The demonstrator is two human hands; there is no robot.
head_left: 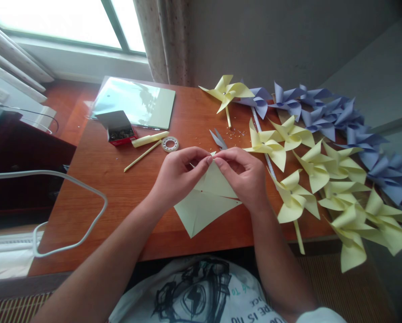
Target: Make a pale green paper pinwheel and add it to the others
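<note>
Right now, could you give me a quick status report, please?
Both hands, left hand and right hand, pinching the yellow paper square at its top corner. Scissors just behind. Finished pinwheels lie right.

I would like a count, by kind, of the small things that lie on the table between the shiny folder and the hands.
Open red box: 1
Tape roll: 1
Yellow sticks: 2
Scissors: 1
Total: 5
</note>
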